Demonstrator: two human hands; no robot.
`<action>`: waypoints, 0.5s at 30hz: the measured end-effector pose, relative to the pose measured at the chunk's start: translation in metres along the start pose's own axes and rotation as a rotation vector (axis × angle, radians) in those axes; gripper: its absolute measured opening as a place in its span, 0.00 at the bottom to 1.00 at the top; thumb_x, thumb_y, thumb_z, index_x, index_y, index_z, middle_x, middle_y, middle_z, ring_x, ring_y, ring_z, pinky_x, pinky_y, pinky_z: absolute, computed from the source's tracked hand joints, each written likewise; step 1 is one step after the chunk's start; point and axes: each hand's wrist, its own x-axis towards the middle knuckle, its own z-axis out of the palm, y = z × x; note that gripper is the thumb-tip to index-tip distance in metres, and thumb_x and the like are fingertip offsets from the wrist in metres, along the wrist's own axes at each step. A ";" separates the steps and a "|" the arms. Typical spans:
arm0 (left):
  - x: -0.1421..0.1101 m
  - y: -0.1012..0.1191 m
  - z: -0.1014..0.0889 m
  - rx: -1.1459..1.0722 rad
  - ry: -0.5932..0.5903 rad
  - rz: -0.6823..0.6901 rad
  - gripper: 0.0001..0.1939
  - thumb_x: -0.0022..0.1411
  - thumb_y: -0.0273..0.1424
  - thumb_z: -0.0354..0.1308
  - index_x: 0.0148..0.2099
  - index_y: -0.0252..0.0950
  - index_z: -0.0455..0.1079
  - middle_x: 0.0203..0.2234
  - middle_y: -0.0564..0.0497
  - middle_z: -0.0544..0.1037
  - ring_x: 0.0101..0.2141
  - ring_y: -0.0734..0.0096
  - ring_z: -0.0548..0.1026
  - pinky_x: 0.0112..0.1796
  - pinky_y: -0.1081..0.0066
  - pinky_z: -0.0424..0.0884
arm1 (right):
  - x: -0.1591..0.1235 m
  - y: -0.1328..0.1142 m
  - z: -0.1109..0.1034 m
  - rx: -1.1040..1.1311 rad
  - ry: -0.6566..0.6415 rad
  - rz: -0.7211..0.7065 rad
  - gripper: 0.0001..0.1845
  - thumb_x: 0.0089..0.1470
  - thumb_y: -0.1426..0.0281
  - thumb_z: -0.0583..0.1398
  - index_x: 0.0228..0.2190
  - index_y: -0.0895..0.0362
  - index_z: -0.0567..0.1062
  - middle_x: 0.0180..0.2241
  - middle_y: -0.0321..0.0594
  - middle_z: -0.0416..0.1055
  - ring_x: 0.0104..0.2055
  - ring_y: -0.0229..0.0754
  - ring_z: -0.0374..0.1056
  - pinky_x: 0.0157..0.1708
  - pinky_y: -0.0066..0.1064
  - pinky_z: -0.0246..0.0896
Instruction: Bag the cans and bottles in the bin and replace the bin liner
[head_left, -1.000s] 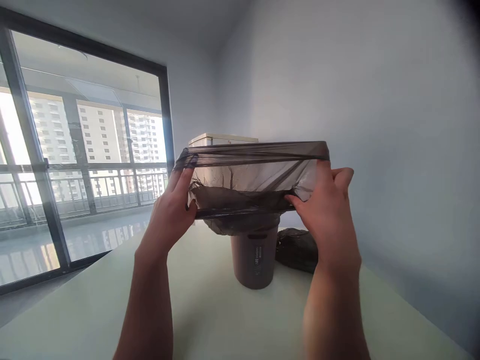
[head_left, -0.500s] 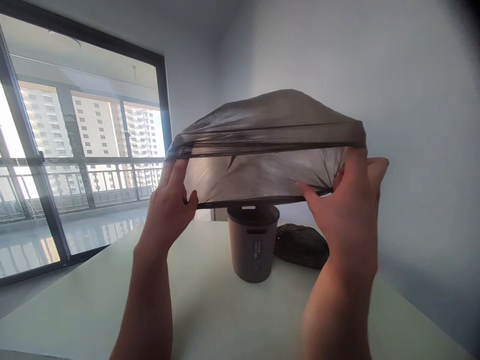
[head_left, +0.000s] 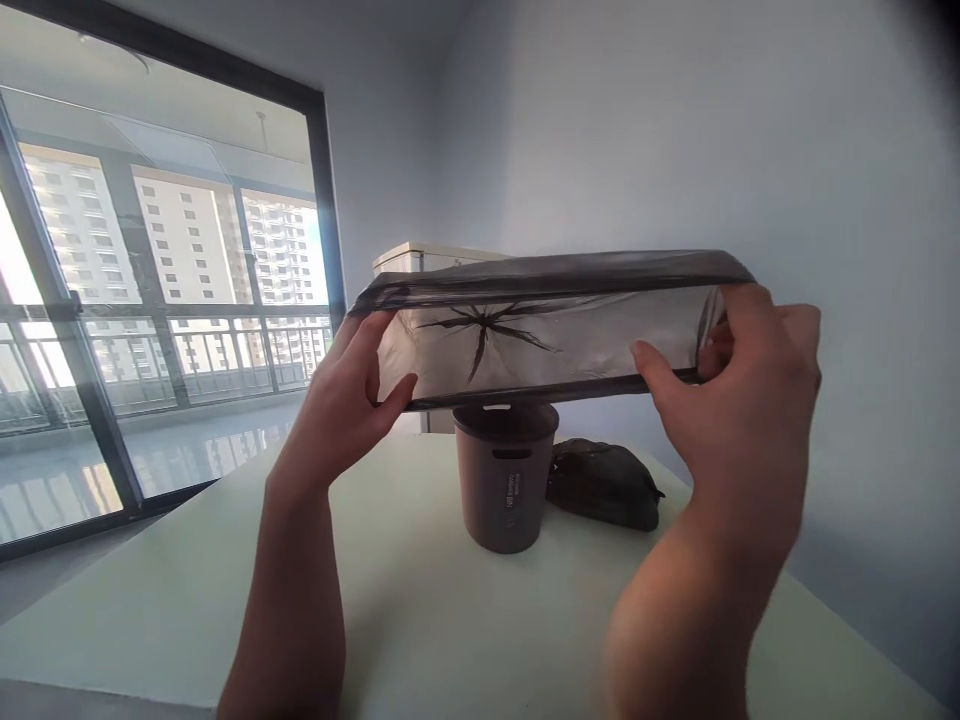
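Note:
A thin, see-through dark garbage bag [head_left: 592, 340] is stretched wide between my hands, its mouth facing me. The gathered, star-shaped bottom seam shows inside it. My left hand [head_left: 341, 395] grips the left side of the opening, fingers under the upper edge and thumb at the lower edge. On the other side, my right hand [head_left: 739, 380] holds the right end, with the fingertips partly hidden by the plastic. Below and beyond the bag stands a grey-brown garbage bin [head_left: 501, 490], upright, its rim partly covered by the bag's lower edge.
To the right of the bin lies a black, bunched-up plastic bundle [head_left: 606, 485]. Both rest on a pale green table [head_left: 420, 620]. A white cabinet [head_left: 409, 258] stands behind the bag. Sliding glass doors [head_left: 172, 300] are at the left, a plain wall [head_left: 750, 140] at the right.
The puffed-up top of the bag has sunk flat, uncovering the cabinet behind. My right hand has moved right, pulling the opening wider, and the star-shaped bottom has come into view.

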 end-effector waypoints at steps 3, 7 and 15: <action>0.001 -0.002 -0.003 -0.005 -0.022 0.017 0.33 0.70 0.36 0.63 0.74 0.48 0.61 0.40 0.48 0.77 0.38 0.58 0.78 0.36 0.63 0.76 | 0.000 -0.003 -0.002 -0.020 -0.005 0.029 0.21 0.55 0.66 0.70 0.49 0.48 0.75 0.45 0.43 0.61 0.37 0.48 0.68 0.45 0.52 0.74; 0.017 -0.010 -0.005 -0.038 -0.073 -0.021 0.38 0.68 0.36 0.64 0.77 0.49 0.58 0.34 0.53 0.75 0.30 0.67 0.76 0.35 0.66 0.75 | 0.011 -0.008 -0.002 -0.084 -0.062 0.052 0.28 0.55 0.69 0.70 0.56 0.49 0.74 0.48 0.44 0.64 0.37 0.44 0.68 0.49 0.50 0.74; 0.125 -0.037 0.002 -0.108 -0.398 0.022 0.42 0.62 0.43 0.71 0.75 0.46 0.64 0.70 0.44 0.70 0.57 0.48 0.76 0.55 0.55 0.78 | 0.108 -0.030 -0.007 -0.345 -0.273 -0.114 0.39 0.58 0.66 0.70 0.69 0.50 0.71 0.58 0.55 0.72 0.69 0.69 0.63 0.55 0.58 0.73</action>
